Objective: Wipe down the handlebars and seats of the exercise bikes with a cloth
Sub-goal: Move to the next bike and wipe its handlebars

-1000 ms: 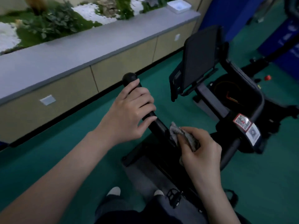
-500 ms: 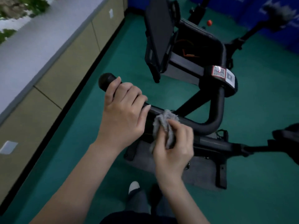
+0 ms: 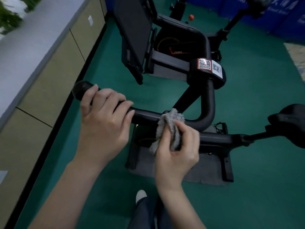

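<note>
Green gym flooring (image 3: 264,162) is spreading under a black exercise bike beside beige cabinets (image 3: 49,80). The left hand (image 3: 105,123) is wrapping the handlebar (image 3: 146,115) near its end, steadying it. The right hand (image 3: 176,152) is pinching a bunched grey cloth (image 3: 170,123) against the bar just before the bend. The seat (image 3: 290,124) is sitting well apart at the right. Bunched so tightly, the cloth is probably missing the tube's underside, which is hidden. Against half a second ago, the cloth is lying farther from the left hand, with bare bar between them.
</note>
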The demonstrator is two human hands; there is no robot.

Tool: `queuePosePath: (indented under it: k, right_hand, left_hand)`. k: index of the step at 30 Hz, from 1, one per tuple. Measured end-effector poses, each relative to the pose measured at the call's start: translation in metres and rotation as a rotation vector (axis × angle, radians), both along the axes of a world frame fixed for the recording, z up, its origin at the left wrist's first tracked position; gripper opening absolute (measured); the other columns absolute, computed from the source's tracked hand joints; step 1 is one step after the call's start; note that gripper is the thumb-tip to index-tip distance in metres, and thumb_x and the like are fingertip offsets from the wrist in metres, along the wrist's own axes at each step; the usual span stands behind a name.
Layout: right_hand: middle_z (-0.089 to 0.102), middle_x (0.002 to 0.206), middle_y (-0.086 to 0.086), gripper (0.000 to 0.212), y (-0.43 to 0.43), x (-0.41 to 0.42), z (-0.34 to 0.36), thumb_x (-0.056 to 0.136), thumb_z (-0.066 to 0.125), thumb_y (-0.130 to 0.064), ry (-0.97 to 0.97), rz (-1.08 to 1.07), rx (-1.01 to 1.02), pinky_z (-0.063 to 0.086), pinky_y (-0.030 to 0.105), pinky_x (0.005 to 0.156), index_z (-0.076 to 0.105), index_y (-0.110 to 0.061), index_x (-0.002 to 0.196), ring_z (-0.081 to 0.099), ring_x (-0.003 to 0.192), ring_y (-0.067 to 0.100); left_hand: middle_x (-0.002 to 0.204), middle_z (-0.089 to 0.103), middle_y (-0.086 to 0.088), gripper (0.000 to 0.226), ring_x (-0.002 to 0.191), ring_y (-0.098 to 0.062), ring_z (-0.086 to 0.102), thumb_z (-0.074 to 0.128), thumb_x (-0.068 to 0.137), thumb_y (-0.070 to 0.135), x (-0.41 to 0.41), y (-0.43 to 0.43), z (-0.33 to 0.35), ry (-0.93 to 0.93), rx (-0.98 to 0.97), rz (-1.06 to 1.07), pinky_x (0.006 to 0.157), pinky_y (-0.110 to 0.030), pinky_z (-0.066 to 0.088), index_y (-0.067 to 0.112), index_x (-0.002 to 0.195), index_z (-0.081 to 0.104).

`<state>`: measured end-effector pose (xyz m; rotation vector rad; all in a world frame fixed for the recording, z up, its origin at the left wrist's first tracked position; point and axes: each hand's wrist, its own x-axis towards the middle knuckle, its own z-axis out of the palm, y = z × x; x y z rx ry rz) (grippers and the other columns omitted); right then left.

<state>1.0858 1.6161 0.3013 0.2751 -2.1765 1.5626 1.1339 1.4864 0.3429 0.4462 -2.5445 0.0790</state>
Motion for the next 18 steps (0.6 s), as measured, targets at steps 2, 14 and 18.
queuePosePath:
  k: [2,14,18]
  right_hand:
    - [0.061,0.091,0.008,0.011,-0.014,0.007,-0.001,0.084,0.067,-0.003,0.001,0.03,-0.035,0.048,0.019,0.08,0.068,0.0,0.095,0.059,0.085,0.013]
    - [0.057,0.093,0.012,0.018,0.005,-0.002,-0.006,0.079,0.066,0.004,0.059,0.034,-0.003,0.049,0.022,0.084,0.069,0.003,0.097,0.059,0.086,0.022]
    - [0.055,0.094,0.006,0.019,0.008,-0.005,0.001,0.08,0.067,0.0,0.013,0.013,0.001,0.052,0.031,0.08,0.07,0.0,0.099,0.06,0.086,0.024]
  left_hand:
    - [0.099,0.065,-0.004,0.023,0.106,-0.025,0.048,0.049,0.094,0.019,0.001,0.0,0.001,0.006,0.018,-0.017,0.112,-0.035,0.014,0.009,0.1,0.069]
    - [0.104,0.066,-0.003,0.027,0.11,-0.027,0.053,0.052,0.094,0.027,0.006,0.004,0.004,-0.015,0.018,-0.027,0.114,-0.04,0.015,0.01,0.105,0.069]
    - [0.102,0.065,-0.003,0.031,0.112,-0.027,0.053,0.053,0.094,0.035,0.0,0.013,0.0,-0.003,0.026,-0.032,0.117,-0.045,0.011,0.011,0.105,0.069]
